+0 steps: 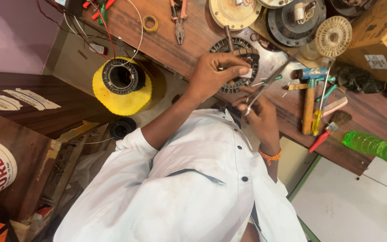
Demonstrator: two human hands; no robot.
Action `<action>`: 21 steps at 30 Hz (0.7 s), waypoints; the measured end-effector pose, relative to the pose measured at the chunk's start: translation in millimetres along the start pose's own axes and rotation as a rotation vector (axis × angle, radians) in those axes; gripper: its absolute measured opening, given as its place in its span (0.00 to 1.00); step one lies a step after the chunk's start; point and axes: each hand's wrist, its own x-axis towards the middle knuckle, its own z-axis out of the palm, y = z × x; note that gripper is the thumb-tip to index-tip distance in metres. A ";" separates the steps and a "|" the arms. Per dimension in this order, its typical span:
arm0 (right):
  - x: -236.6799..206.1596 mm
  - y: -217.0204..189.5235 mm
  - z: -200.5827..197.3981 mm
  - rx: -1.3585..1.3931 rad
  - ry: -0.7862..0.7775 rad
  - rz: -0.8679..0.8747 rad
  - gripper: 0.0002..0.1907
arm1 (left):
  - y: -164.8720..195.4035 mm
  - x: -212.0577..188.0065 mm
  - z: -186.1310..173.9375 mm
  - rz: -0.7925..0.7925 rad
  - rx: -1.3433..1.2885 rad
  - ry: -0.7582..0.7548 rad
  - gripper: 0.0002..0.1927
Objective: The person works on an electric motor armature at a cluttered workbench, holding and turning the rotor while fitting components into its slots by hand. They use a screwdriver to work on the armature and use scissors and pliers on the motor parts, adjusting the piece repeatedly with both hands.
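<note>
A dark round motor stator with slotted windings lies on the wooden bench. My left hand rests on its near edge and pinches a small white piece between thumb and fingers. My right hand, with an orange thread at the wrist, grips a slim metal tool like scissors or tweezers. The tool's tip points up and right, past the stator's rim. My white shirt fills the lower part of the view.
On the bench to the right lie a wooden-handled hammer, screwdrivers, a brush and a green plastic bottle. Pliers, a tape roll, motor covers and a cardboard box lie further back. A yellow drum stands on the left.
</note>
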 end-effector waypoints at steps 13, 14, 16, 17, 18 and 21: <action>-8.4 3.6 0.7 -0.028 -0.299 0.243 0.31 | 13.4 -2.1 -4.9 0.046 0.057 0.021 0.08; -8.4 1.9 1.6 -0.038 -0.291 0.233 0.30 | 13.4 -2.0 -4.6 0.043 0.061 0.033 0.08; -8.6 -0.5 3.8 -0.055 -0.271 0.213 0.28 | 12.8 -1.2 -4.4 0.039 0.068 0.042 0.08; -8.6 -1.3 4.5 -0.058 -0.270 0.211 0.27 | 12.1 -0.4 -4.8 0.038 0.072 0.040 0.08; -8.5 -1.7 4.9 -0.061 -0.268 0.208 0.26 | 11.1 0.5 -5.1 0.037 0.075 0.038 0.08; -8.4 -2.0 5.0 -0.085 -0.273 0.210 0.25 | 8.7 3.2 -10.2 0.036 0.040 -0.015 0.08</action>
